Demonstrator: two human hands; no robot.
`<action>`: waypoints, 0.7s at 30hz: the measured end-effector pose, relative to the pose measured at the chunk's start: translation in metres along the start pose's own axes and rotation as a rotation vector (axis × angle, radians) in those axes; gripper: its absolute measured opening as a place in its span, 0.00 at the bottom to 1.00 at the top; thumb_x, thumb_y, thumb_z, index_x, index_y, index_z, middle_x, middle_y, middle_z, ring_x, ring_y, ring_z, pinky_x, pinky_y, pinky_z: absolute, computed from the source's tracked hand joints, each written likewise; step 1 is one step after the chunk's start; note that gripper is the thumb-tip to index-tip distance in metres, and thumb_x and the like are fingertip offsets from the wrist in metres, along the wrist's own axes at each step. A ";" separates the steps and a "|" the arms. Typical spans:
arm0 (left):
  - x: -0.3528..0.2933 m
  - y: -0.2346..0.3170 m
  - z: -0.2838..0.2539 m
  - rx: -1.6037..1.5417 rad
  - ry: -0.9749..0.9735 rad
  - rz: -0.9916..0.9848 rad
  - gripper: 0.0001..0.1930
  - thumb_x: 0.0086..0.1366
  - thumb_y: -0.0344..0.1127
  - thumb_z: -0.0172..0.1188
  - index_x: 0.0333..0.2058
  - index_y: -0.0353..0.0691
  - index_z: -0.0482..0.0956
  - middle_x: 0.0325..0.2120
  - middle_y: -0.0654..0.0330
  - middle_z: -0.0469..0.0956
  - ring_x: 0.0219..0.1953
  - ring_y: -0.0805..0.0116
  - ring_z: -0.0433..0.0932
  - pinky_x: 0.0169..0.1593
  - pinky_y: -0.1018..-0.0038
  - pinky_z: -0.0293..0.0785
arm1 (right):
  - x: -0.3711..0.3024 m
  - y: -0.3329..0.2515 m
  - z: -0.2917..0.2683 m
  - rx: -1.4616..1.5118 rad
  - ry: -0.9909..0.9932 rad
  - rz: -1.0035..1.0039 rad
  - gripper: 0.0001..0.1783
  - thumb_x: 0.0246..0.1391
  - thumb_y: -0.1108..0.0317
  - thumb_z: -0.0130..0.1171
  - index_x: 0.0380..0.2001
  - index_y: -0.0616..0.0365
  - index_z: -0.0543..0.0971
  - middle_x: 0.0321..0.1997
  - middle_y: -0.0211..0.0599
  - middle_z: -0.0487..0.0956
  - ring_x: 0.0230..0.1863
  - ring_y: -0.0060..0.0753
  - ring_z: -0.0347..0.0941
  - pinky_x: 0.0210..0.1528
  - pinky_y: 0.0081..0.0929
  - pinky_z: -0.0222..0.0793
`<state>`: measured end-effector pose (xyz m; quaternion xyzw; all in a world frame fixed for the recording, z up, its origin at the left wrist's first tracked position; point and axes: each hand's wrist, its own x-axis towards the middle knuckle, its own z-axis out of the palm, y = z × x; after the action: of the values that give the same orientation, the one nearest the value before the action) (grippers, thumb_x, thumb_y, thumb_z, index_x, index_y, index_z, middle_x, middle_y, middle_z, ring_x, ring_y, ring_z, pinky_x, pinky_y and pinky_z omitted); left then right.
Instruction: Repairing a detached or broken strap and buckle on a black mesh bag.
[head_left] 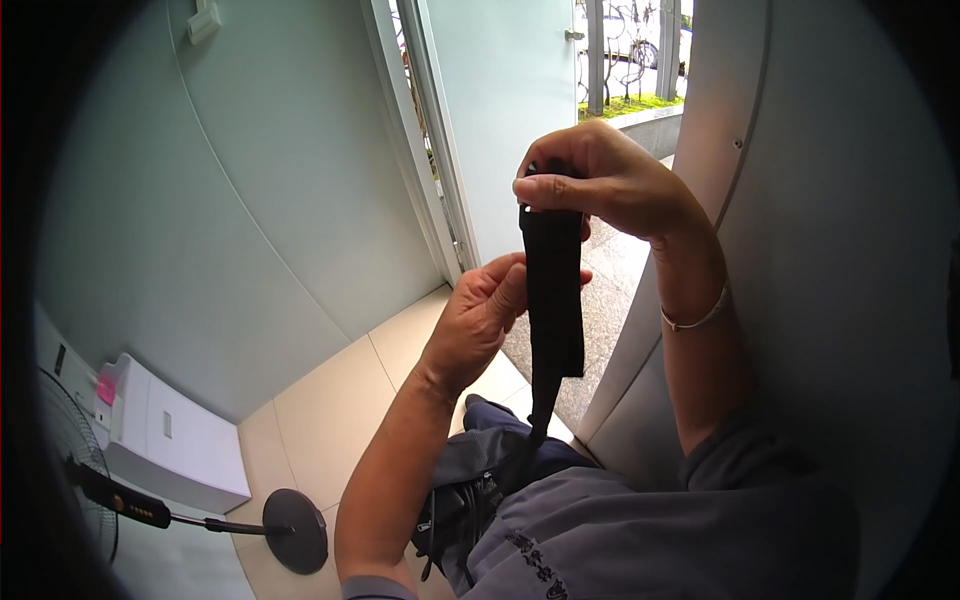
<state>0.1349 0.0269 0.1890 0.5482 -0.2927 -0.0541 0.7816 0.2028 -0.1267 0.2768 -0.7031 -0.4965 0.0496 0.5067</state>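
The raised right hand [590, 180] is pinching the top of a long black fabric strap [553, 300]; the left hand [480, 315], lower, is gripping its middle with closed fingers.

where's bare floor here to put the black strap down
Bare tile floor lies between the white box and the doorway, left of the left hand. It is crowded by the fan base and at the feet, below the black strap pinched by the right hand.
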 end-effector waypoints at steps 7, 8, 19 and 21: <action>-0.009 -0.011 0.005 -0.064 -0.045 0.055 0.17 0.61 0.39 0.45 0.44 0.33 0.67 0.36 0.50 0.72 0.45 0.59 0.70 0.45 0.68 0.67 | 0.003 0.015 0.011 0.083 -0.007 -0.051 0.17 0.46 0.58 0.57 0.23 0.65 0.74 0.15 0.27 0.70 0.14 0.15 0.65 0.15 0.12 0.60; -0.009 -0.013 0.002 -0.030 -0.045 0.069 0.16 0.61 0.39 0.45 0.42 0.33 0.68 0.34 0.51 0.73 0.43 0.60 0.71 0.44 0.69 0.68 | 0.002 0.017 0.012 0.072 0.039 -0.112 0.16 0.46 0.59 0.57 0.23 0.65 0.74 0.14 0.27 0.70 0.14 0.15 0.65 0.14 0.11 0.60; -0.045 -0.050 -0.025 0.326 0.083 -0.159 0.13 0.62 0.37 0.44 0.38 0.35 0.70 0.29 0.58 0.76 0.34 0.71 0.75 0.39 0.76 0.71 | -0.010 0.028 0.022 0.172 0.051 -0.017 0.12 0.43 0.64 0.60 0.21 0.64 0.75 0.12 0.25 0.70 0.13 0.11 0.63 0.13 0.09 0.55; -0.060 -0.071 -0.029 0.261 0.081 -0.261 0.14 0.62 0.37 0.43 0.43 0.35 0.67 0.30 0.57 0.76 0.35 0.70 0.75 0.41 0.75 0.71 | -0.012 0.045 0.031 0.347 0.064 0.070 0.11 0.43 0.65 0.61 0.20 0.63 0.75 0.12 0.24 0.69 0.13 0.11 0.62 0.13 0.08 0.54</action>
<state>0.1170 0.0472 0.0957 0.6799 -0.1919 -0.0946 0.7014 0.2080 -0.1154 0.2226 -0.6232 -0.4394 0.1298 0.6338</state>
